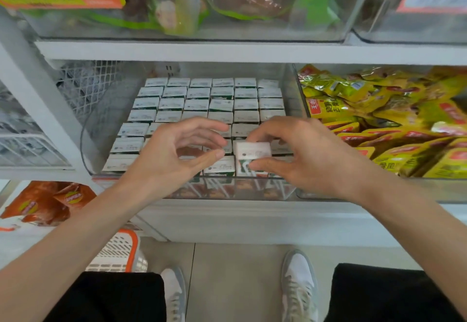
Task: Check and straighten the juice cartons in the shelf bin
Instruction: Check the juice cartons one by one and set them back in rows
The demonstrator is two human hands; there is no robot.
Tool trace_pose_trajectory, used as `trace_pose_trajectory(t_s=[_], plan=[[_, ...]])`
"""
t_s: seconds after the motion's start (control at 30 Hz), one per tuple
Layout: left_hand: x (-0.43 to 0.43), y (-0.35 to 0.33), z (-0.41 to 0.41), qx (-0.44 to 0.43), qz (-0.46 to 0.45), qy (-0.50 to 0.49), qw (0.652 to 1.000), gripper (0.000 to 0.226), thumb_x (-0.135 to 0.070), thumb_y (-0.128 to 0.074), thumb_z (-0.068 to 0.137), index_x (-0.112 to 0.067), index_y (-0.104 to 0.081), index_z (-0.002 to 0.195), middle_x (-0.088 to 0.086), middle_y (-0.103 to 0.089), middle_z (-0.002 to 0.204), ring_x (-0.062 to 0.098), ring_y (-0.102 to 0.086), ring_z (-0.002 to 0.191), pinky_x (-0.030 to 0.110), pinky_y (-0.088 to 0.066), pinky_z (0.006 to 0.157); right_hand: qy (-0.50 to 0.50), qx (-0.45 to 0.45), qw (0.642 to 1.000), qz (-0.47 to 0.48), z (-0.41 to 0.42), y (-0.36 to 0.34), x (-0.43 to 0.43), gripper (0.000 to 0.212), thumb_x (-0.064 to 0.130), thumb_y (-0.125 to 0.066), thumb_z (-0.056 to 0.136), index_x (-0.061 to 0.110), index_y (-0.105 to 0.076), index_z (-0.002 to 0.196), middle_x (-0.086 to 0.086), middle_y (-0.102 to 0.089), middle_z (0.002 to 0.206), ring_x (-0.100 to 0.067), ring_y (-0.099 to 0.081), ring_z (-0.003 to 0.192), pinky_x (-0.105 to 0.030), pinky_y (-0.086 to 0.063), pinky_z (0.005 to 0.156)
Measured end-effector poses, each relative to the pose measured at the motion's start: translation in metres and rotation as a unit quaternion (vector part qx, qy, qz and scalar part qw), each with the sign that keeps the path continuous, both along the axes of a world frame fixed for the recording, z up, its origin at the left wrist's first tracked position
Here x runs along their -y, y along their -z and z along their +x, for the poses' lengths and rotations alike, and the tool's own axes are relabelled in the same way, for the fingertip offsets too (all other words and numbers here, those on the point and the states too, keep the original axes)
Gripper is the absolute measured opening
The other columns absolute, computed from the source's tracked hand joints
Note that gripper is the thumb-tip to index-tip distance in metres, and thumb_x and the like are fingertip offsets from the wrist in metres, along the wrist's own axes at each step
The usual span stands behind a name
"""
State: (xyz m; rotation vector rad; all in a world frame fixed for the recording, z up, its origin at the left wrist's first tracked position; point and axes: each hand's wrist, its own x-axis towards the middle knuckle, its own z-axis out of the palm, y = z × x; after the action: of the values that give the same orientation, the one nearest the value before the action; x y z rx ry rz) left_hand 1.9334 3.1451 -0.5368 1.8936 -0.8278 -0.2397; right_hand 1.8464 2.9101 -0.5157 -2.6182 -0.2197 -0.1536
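Observation:
A clear shelf bin (106, 124) holds several rows of small white-topped juice cartons (197, 105) packed upright. One carton (252, 153) sits raised above its neighbours near the front right of the bin. My right hand (300, 155) pinches this raised carton between thumb and fingers. My left hand (174, 153) hovers over the front middle cartons with fingers loosely curved, holding nothing; it hides the cartons beneath it.
A second clear bin (300, 86) of yellow snack packets (379, 124) adjoins on the right. Wire baskets (30, 144) stand at the left. Bagged goods fill the shelf above (227, 51). An orange-rimmed white basket (118, 251) and orange packets (45, 203) sit lower left.

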Motion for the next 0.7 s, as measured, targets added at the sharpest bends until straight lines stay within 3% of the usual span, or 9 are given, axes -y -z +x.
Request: trace_pose_trajectory(t_s=[0.1, 0.23, 0.3, 0.4, 0.6, 0.7], plan=[[0.001, 0.001, 0.0, 0.005, 0.006, 0.002, 1.0, 0.042, -0.037, -0.076, 0.081, -0.031, -0.071, 0.122, -0.016, -0.078, 0.106, 0.002, -0.073, 0.105, 0.017, -0.052, 0.1, -0.031, 0.014, 0.993, -0.112, 0.005, 0.006, -0.003, 0.033, 0.045, -0.079, 0.092, 0.03, -0.073, 0.12, 0.008, -0.071, 0.115, -0.016, -0.057, 0.114, -0.03, -0.041, 0.098], [0.003, 0.005, -0.001, 0.004, 0.022, 0.006, 1.0, 0.036, -0.029, -0.078, 0.085, -0.03, -0.072, 0.121, -0.015, -0.078, 0.105, 0.001, -0.072, 0.105, 0.017, -0.053, 0.097, -0.04, 0.005, 0.986, -0.164, 0.008, 0.008, -0.003, 0.036, 0.046, -0.07, 0.098, 0.036, -0.07, 0.133, 0.007, -0.067, 0.124, -0.02, -0.054, 0.124, -0.033, -0.033, 0.098], [0.006, 0.008, -0.002, 0.009, 0.037, 0.008, 0.999, 0.034, -0.02, -0.08, 0.089, -0.03, -0.073, 0.12, -0.016, -0.077, 0.105, 0.0, -0.071, 0.107, 0.02, -0.055, 0.095, -0.043, -0.008, 0.986, -0.16, 0.007, 0.007, -0.001, 0.037, 0.043, -0.07, 0.099, 0.035, -0.069, 0.135, 0.009, -0.069, 0.125, -0.019, -0.056, 0.125, -0.033, -0.033, 0.099], [0.012, 0.012, -0.004, 0.025, 0.074, 0.013, 0.997, 0.033, -0.023, -0.08, 0.09, -0.035, -0.073, 0.12, -0.02, -0.076, 0.105, 0.0, -0.068, 0.11, 0.026, -0.053, 0.09, -0.028, -0.011, 0.987, -0.16, 0.002, 0.001, 0.008, 0.039, 0.041, -0.078, 0.093, 0.03, -0.073, 0.13, 0.006, -0.073, 0.123, -0.022, -0.058, 0.123, -0.036, -0.039, 0.104], [0.035, 0.014, -0.005, 0.09, 0.145, 0.034, 0.985, 0.033, -0.04, -0.078, 0.089, -0.04, -0.072, 0.122, -0.025, -0.072, 0.109, -0.004, -0.062, 0.108, 0.009, -0.037, 0.08, -0.036, -0.026, 0.971, -0.236, -0.003, -0.007, 0.016, 0.036, 0.046, -0.078, 0.092, 0.038, -0.07, 0.126, 0.007, -0.07, 0.122, -0.021, -0.057, 0.121, -0.037, -0.04, 0.107], [0.037, 0.013, -0.006, 0.097, 0.141, 0.033, 0.985, 0.031, -0.042, -0.077, 0.089, -0.041, -0.073, 0.119, -0.025, -0.073, 0.107, -0.004, -0.063, 0.106, 0.007, -0.038, 0.078, -0.037, -0.043, 0.967, -0.248, -0.001, -0.011, 0.014, 0.035, 0.043, -0.078, 0.093, 0.038, -0.066, 0.126, 0.008, -0.07, 0.122, -0.024, -0.059, 0.117, -0.038, -0.045, 0.101]])
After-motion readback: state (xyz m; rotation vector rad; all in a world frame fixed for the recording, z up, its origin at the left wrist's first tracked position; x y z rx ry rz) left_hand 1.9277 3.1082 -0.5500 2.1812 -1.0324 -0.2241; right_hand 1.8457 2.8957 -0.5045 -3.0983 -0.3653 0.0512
